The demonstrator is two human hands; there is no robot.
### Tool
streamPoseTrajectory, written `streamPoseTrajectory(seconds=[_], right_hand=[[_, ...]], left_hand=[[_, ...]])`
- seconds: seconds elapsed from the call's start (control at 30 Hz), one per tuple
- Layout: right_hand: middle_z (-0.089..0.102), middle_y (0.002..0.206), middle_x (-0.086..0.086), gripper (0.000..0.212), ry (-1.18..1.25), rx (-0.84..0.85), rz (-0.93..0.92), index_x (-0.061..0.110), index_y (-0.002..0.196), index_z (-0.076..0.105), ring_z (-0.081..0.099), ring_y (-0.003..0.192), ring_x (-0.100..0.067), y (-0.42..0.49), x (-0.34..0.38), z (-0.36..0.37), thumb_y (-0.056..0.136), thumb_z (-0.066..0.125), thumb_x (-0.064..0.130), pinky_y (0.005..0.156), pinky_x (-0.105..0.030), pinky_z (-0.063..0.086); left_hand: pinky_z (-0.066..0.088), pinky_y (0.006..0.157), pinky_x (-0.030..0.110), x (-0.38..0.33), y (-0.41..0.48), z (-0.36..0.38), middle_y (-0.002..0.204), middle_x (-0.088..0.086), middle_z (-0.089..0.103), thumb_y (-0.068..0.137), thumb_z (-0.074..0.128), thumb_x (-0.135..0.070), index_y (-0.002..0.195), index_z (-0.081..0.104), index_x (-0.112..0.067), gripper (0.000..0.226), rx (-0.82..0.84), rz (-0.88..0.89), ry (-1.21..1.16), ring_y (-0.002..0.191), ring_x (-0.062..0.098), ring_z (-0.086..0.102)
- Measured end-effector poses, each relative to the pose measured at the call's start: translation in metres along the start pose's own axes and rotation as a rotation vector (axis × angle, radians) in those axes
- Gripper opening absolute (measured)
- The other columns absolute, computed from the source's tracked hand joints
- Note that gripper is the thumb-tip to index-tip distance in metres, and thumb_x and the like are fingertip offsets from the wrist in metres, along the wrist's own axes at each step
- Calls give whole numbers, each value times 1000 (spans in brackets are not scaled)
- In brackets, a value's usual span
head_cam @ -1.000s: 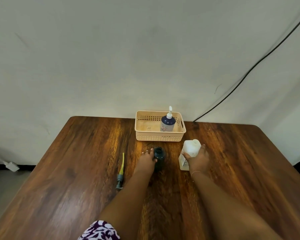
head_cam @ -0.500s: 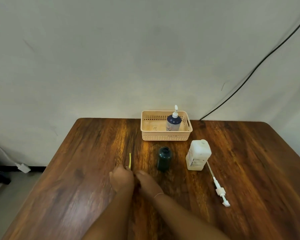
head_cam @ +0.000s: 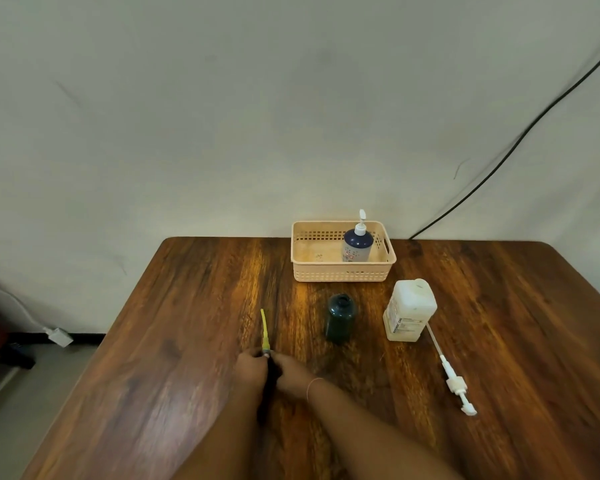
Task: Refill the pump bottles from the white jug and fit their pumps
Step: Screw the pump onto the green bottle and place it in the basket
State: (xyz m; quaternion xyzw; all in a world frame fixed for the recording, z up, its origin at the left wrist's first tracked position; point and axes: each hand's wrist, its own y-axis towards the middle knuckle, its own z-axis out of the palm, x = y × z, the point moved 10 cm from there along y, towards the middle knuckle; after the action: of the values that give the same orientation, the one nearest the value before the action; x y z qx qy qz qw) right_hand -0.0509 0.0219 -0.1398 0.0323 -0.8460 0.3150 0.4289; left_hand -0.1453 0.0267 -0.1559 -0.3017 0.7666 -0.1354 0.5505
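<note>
1. Tabletop [head_cam: 153, 375] of dark, glossy wood fills the lower part of the view and runs back to a pale wall.
2. Basket [head_cam: 326, 270], beige and perforated, sits at the table's far edge against the wall.
3. White jug [head_cam: 409, 310] stands upright just in front of the basket's right corner, with its label facing the person.
4. Blue bottle [head_cam: 357, 245] stands inside the basket towards its right end, with a white pump fitted on top.
5. Dark green bottle [head_cam: 340, 318] stands upright to the left of the jug, apart from it, with its neck open.
6. Left hand [head_cam: 253, 368] and right hand [head_cam: 291, 374] meet near the table's middle. The fingers of both curl around the head end of the yellow-tubed pump [head_cam: 264, 332], and the head is hidden between them.
7. Loose white pump [head_cam: 452, 379] lies flat to the right, with its tube tip just beside the jug's base.
8. Yellow tube of the gripped pump points away towards the wall, left of the green bottle.
</note>
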Motion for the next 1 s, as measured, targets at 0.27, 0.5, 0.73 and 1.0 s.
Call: streamPoseTrajectory(seconds=[0.27, 0.5, 0.73, 1.0], right_hand=[[60, 121, -4, 38, 143, -365, -133, 18, 118, 60, 52, 109, -10, -33, 50, -87, 85, 55, 1, 88, -19, 44], [64, 107, -7, 36, 168, -679, -462, 6, 110, 65, 60, 98, -16, -105, 119, -188, 75, 68, -1, 87, -21, 50], [68, 82, 2, 30, 125, -827, -504, 10, 107, 68, 63, 63, -6, -157, 136, -262, 78, 66, 0, 66, -14, 52], [70, 97, -14, 31, 98, -789, -401, 5, 110, 66, 63, 69, -18, -145, 106, -264, 81, 63, -1, 67, -21, 51]], left_hand=[[54, 84, 44, -73, -29, -23, 97, 23, 71, 88, 62, -15, 103, 70, 3, 24, -139, 174, -140, 91, 35, 66], [55, 59, 29, -200, -95, -21, 70, 10, 65, 94, 53, -16, 82, 68, -2, 24, 84, 401, -199, 60, 17, 61], [49, 52, 16, -273, -145, 5, 65, 3, 65, 95, 53, -17, 83, 70, -5, 24, 273, 622, -145, 52, 8, 55], [48, 59, 21, -263, -128, 41, 64, 4, 62, 95, 52, -15, 93, 69, 4, 25, 343, 576, -42, 56, 9, 54]])
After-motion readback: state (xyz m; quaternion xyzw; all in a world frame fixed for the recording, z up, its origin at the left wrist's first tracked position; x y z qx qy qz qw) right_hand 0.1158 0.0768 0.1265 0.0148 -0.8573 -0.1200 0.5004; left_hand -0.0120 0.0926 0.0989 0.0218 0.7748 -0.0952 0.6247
